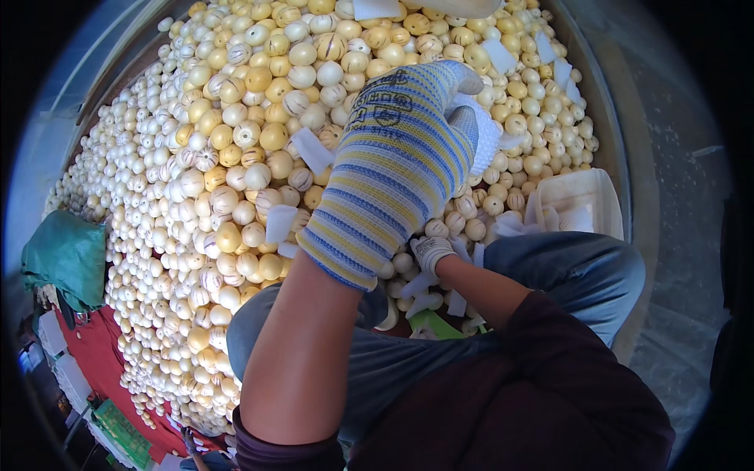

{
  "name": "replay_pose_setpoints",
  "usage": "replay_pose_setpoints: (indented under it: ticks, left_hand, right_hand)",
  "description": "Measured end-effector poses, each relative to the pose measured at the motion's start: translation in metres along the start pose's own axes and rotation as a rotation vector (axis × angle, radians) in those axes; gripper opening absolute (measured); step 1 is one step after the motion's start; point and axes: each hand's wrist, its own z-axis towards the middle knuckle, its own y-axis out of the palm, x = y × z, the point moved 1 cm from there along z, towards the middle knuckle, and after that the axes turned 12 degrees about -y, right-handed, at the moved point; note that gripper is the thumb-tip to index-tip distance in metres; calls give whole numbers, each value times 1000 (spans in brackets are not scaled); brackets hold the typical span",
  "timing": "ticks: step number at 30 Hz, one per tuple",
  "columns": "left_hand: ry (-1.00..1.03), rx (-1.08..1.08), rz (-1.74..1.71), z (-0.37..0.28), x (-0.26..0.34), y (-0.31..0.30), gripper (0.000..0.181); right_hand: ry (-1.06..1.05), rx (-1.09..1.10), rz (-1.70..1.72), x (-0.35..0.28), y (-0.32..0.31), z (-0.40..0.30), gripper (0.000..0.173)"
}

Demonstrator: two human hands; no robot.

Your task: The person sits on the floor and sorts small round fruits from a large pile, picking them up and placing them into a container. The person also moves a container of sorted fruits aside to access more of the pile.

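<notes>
My left hand (406, 135), in a knitted glove with blue, yellow and white stripes, is raised close to the camera over a large heap of pepino melons (274, 136). Its thumb and fingers grip a white foam net sleeve (488, 141); whether a fruit sits inside is hidden. Lower down, my right hand (433, 252), in a white striped glove, reaches in among pepinos between my knees. Its fingertips are partly hidden, so its hold is unclear. Loose foam sleeves (419, 284) lie beside it, and more foam pieces (311, 151) are scattered over the heap.
By my right knee stands a translucent plastic tub (607, 197) with foam sleeves inside. Another pale container (465, 7) rests at the top. A green cloth bundle (66, 259), red cloth (94, 353) and green crate (122, 434) are at left. Another person's gloved hand (188, 438) shows bottom left.
</notes>
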Motion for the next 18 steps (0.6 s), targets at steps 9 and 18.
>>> replay_pose_setpoints:
  ticks: [9,18]
  left_hand:
    - [-180,227,29,12,-11,-32,26]
    - [-439,-171,-314,8,-4,4,33]
  right_hand:
    - [-179,666,1363,40,-147,-109,63]
    - [-541,1522,1164,22,-217,-207,56]
